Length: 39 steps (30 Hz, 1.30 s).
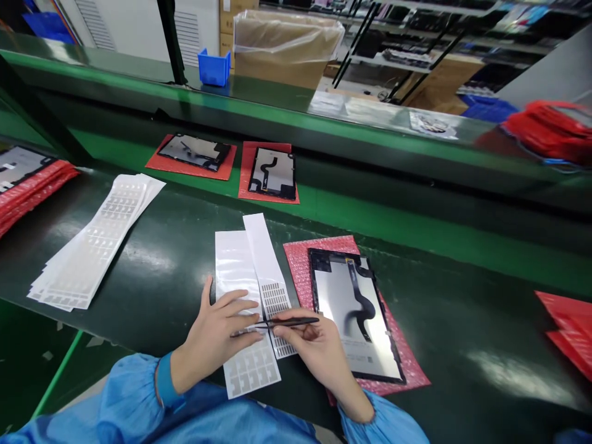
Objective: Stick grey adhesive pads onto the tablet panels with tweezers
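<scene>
My left hand lies flat with spread fingers on a white sticker sheet, pressing it to the bench. My right hand pinches a pair of thin black tweezers, whose tips point left over the small stickers of a second narrow strip. Right beside my right hand, a tablet back panel with a black flex cable rests on a pink bubble-wrap pad.
A stack of white sticker sheets lies at the left. Two more panels on red pads sit on the green conveyor strip. Red pads are stacked at the left edge and right edge. A blue bin stands behind.
</scene>
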Tool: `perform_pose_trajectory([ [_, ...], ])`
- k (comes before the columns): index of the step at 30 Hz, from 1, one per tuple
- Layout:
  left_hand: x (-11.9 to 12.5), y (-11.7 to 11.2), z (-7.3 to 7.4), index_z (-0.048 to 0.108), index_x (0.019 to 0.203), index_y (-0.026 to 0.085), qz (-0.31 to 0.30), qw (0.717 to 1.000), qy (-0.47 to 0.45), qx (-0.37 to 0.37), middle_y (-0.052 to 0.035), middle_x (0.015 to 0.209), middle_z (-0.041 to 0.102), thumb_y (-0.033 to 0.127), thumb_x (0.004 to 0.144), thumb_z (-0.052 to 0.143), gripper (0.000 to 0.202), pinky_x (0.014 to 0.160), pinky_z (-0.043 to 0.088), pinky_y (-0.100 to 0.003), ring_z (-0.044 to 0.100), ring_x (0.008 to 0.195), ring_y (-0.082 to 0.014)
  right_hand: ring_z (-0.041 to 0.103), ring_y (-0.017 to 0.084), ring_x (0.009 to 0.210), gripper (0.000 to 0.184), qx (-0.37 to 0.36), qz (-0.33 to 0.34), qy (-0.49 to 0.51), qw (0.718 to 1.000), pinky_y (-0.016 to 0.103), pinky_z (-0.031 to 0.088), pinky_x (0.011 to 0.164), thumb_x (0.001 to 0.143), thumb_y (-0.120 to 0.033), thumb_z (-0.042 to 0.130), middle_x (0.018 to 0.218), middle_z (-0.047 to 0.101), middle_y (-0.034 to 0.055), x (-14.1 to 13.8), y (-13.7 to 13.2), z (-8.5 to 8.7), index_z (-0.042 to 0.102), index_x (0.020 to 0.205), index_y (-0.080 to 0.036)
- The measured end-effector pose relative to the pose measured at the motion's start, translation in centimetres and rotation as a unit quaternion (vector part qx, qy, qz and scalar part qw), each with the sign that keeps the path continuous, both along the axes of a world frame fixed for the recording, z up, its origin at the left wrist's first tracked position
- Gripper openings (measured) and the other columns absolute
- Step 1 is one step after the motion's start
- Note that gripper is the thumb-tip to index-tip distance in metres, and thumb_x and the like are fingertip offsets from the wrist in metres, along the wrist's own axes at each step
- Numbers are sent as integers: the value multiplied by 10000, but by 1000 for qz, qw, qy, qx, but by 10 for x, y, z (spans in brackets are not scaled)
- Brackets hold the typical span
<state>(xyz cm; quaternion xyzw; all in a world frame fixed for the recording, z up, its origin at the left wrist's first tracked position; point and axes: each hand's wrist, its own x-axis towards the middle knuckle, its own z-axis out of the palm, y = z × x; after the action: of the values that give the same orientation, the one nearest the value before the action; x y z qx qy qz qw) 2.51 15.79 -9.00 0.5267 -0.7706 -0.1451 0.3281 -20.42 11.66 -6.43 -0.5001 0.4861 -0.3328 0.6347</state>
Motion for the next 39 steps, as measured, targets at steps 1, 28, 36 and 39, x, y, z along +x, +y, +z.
perform_pose_trajectory([
  [1, 1, -1, 1, 767, 1037, 365, -1, 1000, 5, 3, 70, 1157, 763, 563, 970, 662, 234, 1300, -144, -529, 647, 1248, -204, 779, 257, 782, 295, 3, 3, -4, 1000, 307, 650, 703, 736, -390, 942, 897, 802, 104, 1, 0, 0, 811, 905, -186],
  [28, 1, 0, 15, 735, 1154, 279, 2, 999, -38, -7, 8, 1301, 717, 563, 969, 668, 346, 1280, -188, -551, 607, 1314, -241, 792, 235, 720, 267, 17, 3, 13, 1000, 224, 633, 622, 778, -373, 911, 794, 797, 76, 6, 2, 1, 783, 901, -175],
  [36, 2, 1, 28, 689, 1223, 240, -11, 995, -104, -2, -28, 1325, 698, 522, 1010, 603, 364, 1250, -224, -571, 568, 1339, -261, 786, 235, 664, 317, 56, -41, -58, 996, 270, 672, 660, 786, -402, 924, 724, 781, 76, -9, -11, 15, 751, 915, -169],
  [39, 0, -4, 36, 670, 1262, 261, -27, 995, -91, -3, -35, 1323, 687, 552, 963, 661, 418, 1268, -132, -601, 554, 1327, -277, 784, 219, 642, 368, 39, -92, -88, 991, 224, 662, 622, 778, -433, 937, 683, 767, 59, -38, -38, 30, 716, 915, -173],
])
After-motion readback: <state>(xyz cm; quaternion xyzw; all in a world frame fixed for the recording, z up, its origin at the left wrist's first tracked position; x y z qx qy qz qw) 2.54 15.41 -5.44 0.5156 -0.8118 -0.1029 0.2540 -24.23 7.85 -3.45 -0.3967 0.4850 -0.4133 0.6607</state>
